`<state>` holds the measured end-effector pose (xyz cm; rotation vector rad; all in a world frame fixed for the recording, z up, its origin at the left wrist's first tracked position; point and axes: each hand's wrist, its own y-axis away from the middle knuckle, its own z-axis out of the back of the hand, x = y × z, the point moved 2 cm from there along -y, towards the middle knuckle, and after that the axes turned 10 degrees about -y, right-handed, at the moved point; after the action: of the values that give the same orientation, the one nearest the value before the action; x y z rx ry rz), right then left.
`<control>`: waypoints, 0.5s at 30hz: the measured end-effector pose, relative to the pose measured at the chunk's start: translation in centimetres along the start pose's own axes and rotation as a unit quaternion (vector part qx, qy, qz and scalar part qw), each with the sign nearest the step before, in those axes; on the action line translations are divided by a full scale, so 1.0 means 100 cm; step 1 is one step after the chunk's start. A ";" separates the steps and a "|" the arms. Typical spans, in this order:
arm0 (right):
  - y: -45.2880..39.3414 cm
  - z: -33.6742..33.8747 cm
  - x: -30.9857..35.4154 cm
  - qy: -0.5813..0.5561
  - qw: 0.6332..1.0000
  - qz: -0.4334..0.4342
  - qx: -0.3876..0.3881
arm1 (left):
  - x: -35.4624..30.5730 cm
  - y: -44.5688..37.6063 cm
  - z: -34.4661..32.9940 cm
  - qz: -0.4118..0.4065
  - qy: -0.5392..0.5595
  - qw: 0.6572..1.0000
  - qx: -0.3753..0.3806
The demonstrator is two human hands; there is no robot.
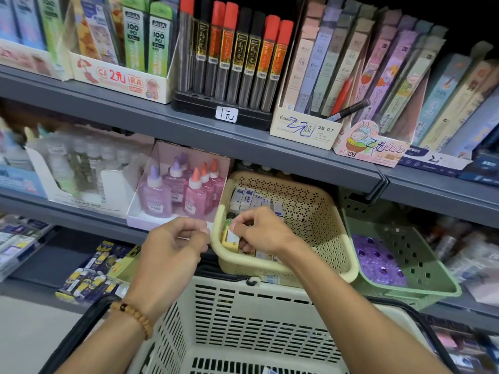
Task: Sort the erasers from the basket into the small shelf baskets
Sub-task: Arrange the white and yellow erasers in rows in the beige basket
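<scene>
A: Where are the erasers right now?

B: In the beige perforated shelf basket (310, 209) at the middle of the frame. A row of white-and-blue boxed erasers (251, 198) stands along its far end, and a yellow eraser (230, 240) with a white label sits at the near left corner.

A: Who has hold of that yellow one?

B: The right hand (260, 232) is right on top of it, fingers curled down around its upper edge, so it appears to be gripping it inside the basket.

A: And the other hand?

B: The left hand (172, 252) hovers just left of the basket's rim, thumb and fingers drawn together. Whether they pinch anything I cannot tell. A beaded bracelet (133, 315) circles that wrist.

A: What surrounds all this?

B: Below, at lower center, a large cream shopping basket (243, 319) with dark handles. To the right, a green shelf basket (421, 265) holding purple items. To the left, pink and purple glue bottles (186, 190) in a tray. On the shelf above, tubes of pencil leads (237, 55) with red and black caps.
</scene>
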<state>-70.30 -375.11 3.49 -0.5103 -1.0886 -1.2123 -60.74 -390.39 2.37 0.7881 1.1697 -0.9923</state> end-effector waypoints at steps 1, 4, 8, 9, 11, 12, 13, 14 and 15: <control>0.000 0.000 0.000 0.003 1.000 0.004 0.000 | 0.000 0.000 0.001 0.000 0.001 1.000 -0.002; 0.002 0.000 -0.001 0.012 1.000 0.016 0.011 | 0.001 0.002 0.002 -0.002 0.000 1.000 -0.003; 0.010 0.002 0.002 0.010 1.000 0.028 0.007 | 0.002 0.010 0.000 0.003 0.009 1.000 -0.004; 0.015 0.006 0.004 0.005 0.999 0.040 -0.009 | 0.003 0.015 -0.001 0.003 0.010 1.000 -0.003; 0.029 0.016 0.009 -0.026 0.995 0.069 -0.068 | 0.005 0.026 -0.002 0.003 0.005 1.000 -0.003; 0.039 0.022 0.010 -0.054 0.990 0.082 -0.103 | 0.007 0.033 -0.003 0.004 0.002 1.000 -0.001; 0.052 0.027 0.010 -0.083 0.983 0.095 -0.133 | 0.009 0.042 -0.004 0.007 0.002 1.000 0.003; 0.067 0.031 0.007 -0.109 0.976 0.106 -0.156 | 0.014 0.052 -0.006 0.013 0.003 1.000 0.011; 0.083 0.034 0.001 -0.129 0.970 0.114 -0.172 | 0.018 0.063 -0.008 0.021 0.003 1.000 0.023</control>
<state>-64.03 -369.72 6.91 -1.0576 -1.0052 -1.1554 -55.07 -387.64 0.40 0.8493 1.1340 -0.9849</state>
